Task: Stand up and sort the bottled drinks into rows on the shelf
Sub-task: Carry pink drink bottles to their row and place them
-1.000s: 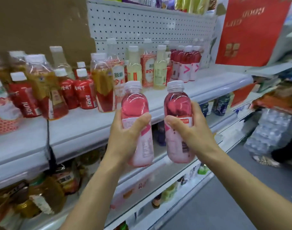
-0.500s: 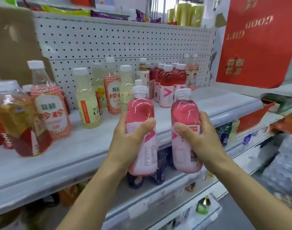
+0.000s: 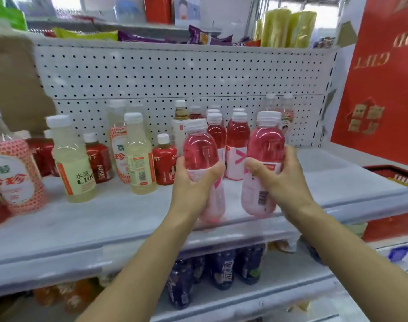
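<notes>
Across the back, a white pegboard panel [image 3: 175, 73], topped by snack packets [image 3: 198, 37] and tall yellow-green packs [image 3: 286, 29]. Off to the right, a big red sign [image 3: 384, 89] with gold lettering. Below the panel, a pale shelf [image 3: 105, 219] spanning the full width, and under that a lower shelf [image 3: 279, 291] carrying dark blue bottles [image 3: 221, 268] in a tight cluster.

Coming up from the bottom edge, two bare forearms. Left grip [image 3: 196, 182] clamped round the middle of a pink bottle [image 3: 199, 147] — thumb across the front, fingers curled out of sight behind. Right grip [image 3: 277, 180] clamped likewise on a second pink bottle [image 3: 265, 140], barcode turned to the camera. Both white-capped, roughly upright, side by side with a gap between, over the front part of the shelf near its middle; cannot tell whether either base touches the surface.

Just behind the pair, matching red-pink bottles [image 3: 238, 135] standing in short rows going back toward the pegboard. Further left on the same shelf, mixed together — two pale yellow bottles [image 3: 72, 163], small red juice bottles [image 3: 97, 156] behind and between them, one more of these just left of the left grip, and a red-and-white patterned bottle [image 3: 15, 177] at the far left edge, blurred. Smallest of all, the white caps on nearly every bottle.
</notes>
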`<state>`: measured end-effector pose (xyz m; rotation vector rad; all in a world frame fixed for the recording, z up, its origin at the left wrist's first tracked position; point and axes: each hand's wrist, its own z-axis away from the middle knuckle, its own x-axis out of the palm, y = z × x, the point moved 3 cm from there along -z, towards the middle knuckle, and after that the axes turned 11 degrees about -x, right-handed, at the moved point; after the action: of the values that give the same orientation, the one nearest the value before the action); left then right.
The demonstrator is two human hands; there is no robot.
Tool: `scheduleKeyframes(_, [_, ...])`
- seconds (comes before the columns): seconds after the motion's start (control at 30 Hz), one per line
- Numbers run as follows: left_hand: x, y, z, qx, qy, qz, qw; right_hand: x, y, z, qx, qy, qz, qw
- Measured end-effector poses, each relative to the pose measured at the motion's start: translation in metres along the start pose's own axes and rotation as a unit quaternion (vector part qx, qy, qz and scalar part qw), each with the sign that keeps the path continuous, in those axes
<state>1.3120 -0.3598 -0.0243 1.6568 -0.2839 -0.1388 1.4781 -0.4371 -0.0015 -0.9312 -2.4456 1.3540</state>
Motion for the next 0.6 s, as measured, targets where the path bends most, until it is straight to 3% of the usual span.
scheduleKeyframes(0.37, [0.032,-0.028,-0.06,0.009,0.066,-0.058,0.996,0.009,0.065,-0.048,-0.03,-0.051,-0.029,0.998])
scheduleKeyframes(0.6, [0.053,-0.031,-0.081,-0.004,0.067,-0.084,0.994,0.01,0.081,-0.073,-0.024,-0.088,-0.025,0.996])
